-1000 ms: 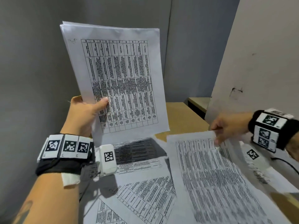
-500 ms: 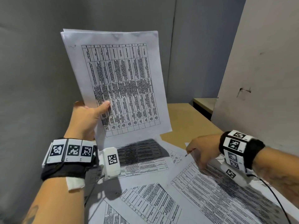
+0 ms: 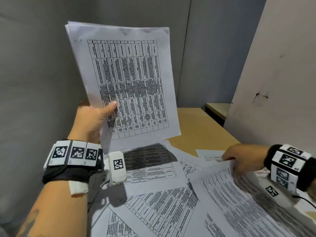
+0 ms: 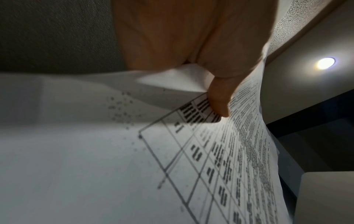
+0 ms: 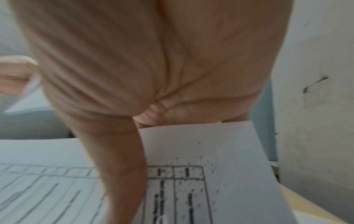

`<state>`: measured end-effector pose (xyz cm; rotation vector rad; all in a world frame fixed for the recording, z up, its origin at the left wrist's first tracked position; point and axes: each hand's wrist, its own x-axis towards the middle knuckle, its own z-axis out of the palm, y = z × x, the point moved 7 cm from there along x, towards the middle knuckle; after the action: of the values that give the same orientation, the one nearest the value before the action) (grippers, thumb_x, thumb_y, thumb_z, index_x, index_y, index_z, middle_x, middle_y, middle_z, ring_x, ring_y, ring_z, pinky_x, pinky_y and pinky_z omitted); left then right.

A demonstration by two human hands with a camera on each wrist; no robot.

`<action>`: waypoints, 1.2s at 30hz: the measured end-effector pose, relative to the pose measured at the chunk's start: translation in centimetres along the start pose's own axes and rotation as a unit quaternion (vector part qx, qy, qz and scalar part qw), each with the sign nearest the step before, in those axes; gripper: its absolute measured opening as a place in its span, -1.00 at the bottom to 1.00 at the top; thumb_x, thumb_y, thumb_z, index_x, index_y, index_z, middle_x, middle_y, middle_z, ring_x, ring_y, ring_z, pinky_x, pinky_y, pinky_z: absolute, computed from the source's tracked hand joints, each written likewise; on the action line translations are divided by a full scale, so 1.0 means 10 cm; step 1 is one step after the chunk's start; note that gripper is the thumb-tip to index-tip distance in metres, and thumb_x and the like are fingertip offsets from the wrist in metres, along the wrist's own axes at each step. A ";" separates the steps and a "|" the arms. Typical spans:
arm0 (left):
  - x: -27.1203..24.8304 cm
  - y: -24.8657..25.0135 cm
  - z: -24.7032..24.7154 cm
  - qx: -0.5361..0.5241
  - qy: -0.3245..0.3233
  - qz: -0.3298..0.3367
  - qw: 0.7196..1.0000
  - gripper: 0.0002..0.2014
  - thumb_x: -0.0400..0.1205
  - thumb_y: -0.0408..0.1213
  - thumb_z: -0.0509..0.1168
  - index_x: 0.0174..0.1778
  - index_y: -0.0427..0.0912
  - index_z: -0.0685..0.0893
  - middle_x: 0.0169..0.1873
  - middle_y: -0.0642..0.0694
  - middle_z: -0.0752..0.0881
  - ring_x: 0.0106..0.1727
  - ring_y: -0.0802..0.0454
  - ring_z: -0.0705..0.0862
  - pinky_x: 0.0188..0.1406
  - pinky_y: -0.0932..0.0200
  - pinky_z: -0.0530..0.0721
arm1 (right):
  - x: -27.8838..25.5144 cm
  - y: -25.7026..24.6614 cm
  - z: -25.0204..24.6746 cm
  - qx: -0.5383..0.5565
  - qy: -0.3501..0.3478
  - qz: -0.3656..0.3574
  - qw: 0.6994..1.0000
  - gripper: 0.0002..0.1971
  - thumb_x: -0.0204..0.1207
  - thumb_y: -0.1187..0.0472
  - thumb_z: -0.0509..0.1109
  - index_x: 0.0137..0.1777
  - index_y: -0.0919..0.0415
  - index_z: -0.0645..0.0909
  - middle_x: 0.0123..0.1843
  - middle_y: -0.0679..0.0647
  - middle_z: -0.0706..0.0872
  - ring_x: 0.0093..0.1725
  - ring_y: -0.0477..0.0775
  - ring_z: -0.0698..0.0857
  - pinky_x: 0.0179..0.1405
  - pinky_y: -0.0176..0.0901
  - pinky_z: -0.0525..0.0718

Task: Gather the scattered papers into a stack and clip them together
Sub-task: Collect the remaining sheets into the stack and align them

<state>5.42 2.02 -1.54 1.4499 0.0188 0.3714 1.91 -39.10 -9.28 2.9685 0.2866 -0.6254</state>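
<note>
the gathered stack of papers (image 3: 124, 82) stands nearly upright in the air above the wooden desk (image 3: 201, 127), printed table facing me, a few sheet edges fanned at its top. the left hand (image 3: 90, 120) pinches its lower left edge, thumb across the print. loose sheets (image 3: 153, 168) lie overlapping on the desk below. the right hand (image 3: 242, 159) grips the top edge of one blurred sheet (image 3: 242, 199) at the right, thumb over it, that edge raised off the others. grey partition walls (image 3: 34, 65) close in behind.
</note>
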 end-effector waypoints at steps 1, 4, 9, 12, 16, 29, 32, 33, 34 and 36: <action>-0.01 0.01 0.01 0.009 -0.001 0.000 1.000 -0.57 0.51 -0.16 0.48 -0.49 -0.19 0.37 -0.40 -0.12 0.45 -0.39 0.08 0.38 0.35 0.02 0.38 | 0.05 0.11 -0.05 -0.004 0.013 0.023 1.000 -0.80 0.39 0.11 0.62 -0.04 0.02 0.70 0.01 -0.10 0.76 0.00 -0.02 0.73 0.07 0.00 0.74; 0.00 0.00 0.02 0.014 -0.004 0.010 1.000 -0.56 0.50 -0.17 0.48 -0.51 -0.17 0.35 -0.49 -0.13 0.38 -0.43 0.03 0.43 0.37 0.03 0.41 | 0.20 0.30 -0.09 0.014 0.020 0.054 0.998 -0.78 0.43 0.13 0.59 -0.22 0.11 0.56 -0.07 0.04 0.76 -0.20 0.01 0.65 -0.19 0.04 0.67; -0.02 0.03 0.05 0.005 -0.025 0.019 0.999 -0.61 0.33 -0.10 0.52 -0.37 -0.28 0.48 -0.25 -0.21 0.55 -0.38 0.13 0.58 0.53 0.03 0.37 | 0.34 0.06 -0.09 0.079 0.024 -0.015 0.996 -0.70 0.38 0.04 0.65 -0.24 0.06 0.54 -0.25 -0.13 0.64 -0.31 -0.14 0.53 -0.33 -0.32 0.49; -0.02 0.03 0.05 -0.027 -0.003 0.039 0.999 -0.35 0.36 -0.14 0.55 0.12 -0.58 0.48 -0.08 -0.41 0.66 0.03 -0.02 0.76 0.57 -0.10 0.36 | 0.47 0.07 -0.12 0.006 0.023 0.009 1.000 -0.72 0.40 0.08 0.61 -0.23 0.06 0.51 -0.16 -0.06 0.63 -0.25 -0.05 0.52 -0.34 -0.24 0.48; -0.05 0.08 0.11 -0.002 0.000 0.057 0.998 -0.80 0.53 -0.45 0.42 -0.09 -0.16 0.54 -0.30 0.11 0.82 -0.19 0.33 0.76 0.03 0.34 0.64 | 0.57 0.34 -0.19 0.005 0.047 0.070 0.996 -0.77 0.43 0.09 0.58 -0.06 0.09 0.59 -0.04 -0.06 0.64 -0.23 -0.10 0.57 -0.44 -0.37 0.47; 0.03 0.00 0.07 -0.044 -0.003 0.048 0.998 -0.23 0.29 -0.14 0.67 0.28 -0.40 0.47 0.11 -0.15 0.73 0.12 0.01 0.74 0.24 0.13 0.61 | 0.42 0.99 -0.03 0.165 0.071 0.210 0.961 0.33 -0.08 -0.48 0.64 0.66 0.11 0.23 0.68 0.08 0.31 0.61 0.18 0.38 0.55 0.02 0.38; 0.03 0.00 0.07 -0.037 -0.015 0.060 0.997 -0.09 0.16 -0.02 0.72 0.33 -0.39 0.55 0.18 -0.19 0.76 0.22 -0.10 0.75 0.36 -0.15 0.60 | 0.31 0.97 0.02 0.179 0.057 0.238 0.953 -0.10 0.37 -0.24 0.57 0.61 0.19 0.34 0.59 0.10 0.46 0.55 0.15 0.46 0.43 -0.08 0.42; 0.01 0.02 0.09 -0.033 -0.017 0.059 0.998 -0.20 0.25 -0.12 0.67 0.32 -0.42 0.55 0.16 -0.20 0.76 0.20 -0.09 0.75 0.37 -0.11 0.59 | 0.27 0.94 0.04 0.171 0.045 0.232 0.956 -0.20 0.42 -0.22 0.55 0.55 0.18 0.42 0.48 0.07 0.56 0.44 0.12 0.54 0.32 -0.13 0.47; 0.00 0.03 0.10 -0.035 -0.011 0.058 0.998 -0.29 0.32 -0.20 0.60 0.32 -0.45 0.52 0.16 -0.21 0.75 0.18 -0.07 0.75 0.37 -0.06 0.58 | 0.26 0.91 0.04 0.176 0.040 0.228 0.957 -0.32 0.44 -0.18 0.54 0.46 0.16 0.48 0.32 0.00 0.64 0.30 0.06 0.60 0.19 -0.20 0.50; 0.00 0.03 0.11 -0.037 -0.002 0.058 0.998 -0.30 0.34 -0.24 0.56 0.33 -0.47 0.49 0.17 -0.23 0.74 0.18 -0.06 0.74 0.33 -0.02 0.61 | 0.24 0.86 0.06 0.200 0.031 0.217 0.955 -0.53 0.48 -0.11 0.54 0.26 0.07 0.50 -0.04 -0.18 0.58 0.04 -0.08 0.57 0.00 -0.28 0.50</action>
<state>5.56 1.01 -1.10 1.3820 -0.0819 0.4593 5.60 -47.16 -10.35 3.2604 -0.5440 -0.5895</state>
